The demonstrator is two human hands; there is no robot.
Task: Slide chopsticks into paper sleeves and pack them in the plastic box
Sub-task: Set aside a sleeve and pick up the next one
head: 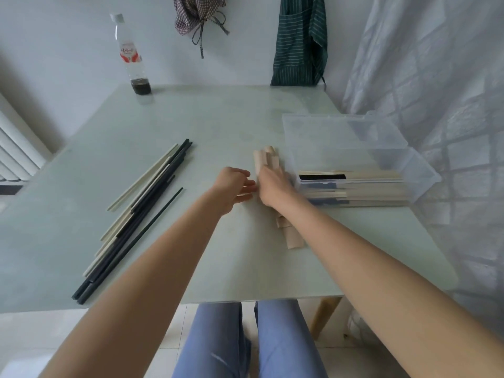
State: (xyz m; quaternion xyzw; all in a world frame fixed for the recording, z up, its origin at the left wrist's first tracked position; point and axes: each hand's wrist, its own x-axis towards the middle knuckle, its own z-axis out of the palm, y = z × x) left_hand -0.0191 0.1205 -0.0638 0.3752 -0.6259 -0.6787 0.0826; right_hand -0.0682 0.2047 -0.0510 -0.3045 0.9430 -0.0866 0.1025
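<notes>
A loose pile of dark and pale chopsticks (136, 214) lies on the left of the glass table, with one dark chopstick (161, 216) a little apart to its right. A stack of tan paper sleeves (266, 159) runs down the table's middle, and its near end (290, 236) shows below my right forearm. My right hand (272, 186) lies on top of the sleeves, fingers curled over them. My left hand (236, 186) touches the stack's left edge with its fingertips. The clear plastic box (354, 170) to the right holds several sleeved chopsticks.
The box's lid (327, 132) stands open behind it. A plastic bottle (132, 55) with dark liquid stands at the back left. An apron (300, 39) and a cloth hang on the wall. A curtain (436, 105) hangs at right. A radiator is at left.
</notes>
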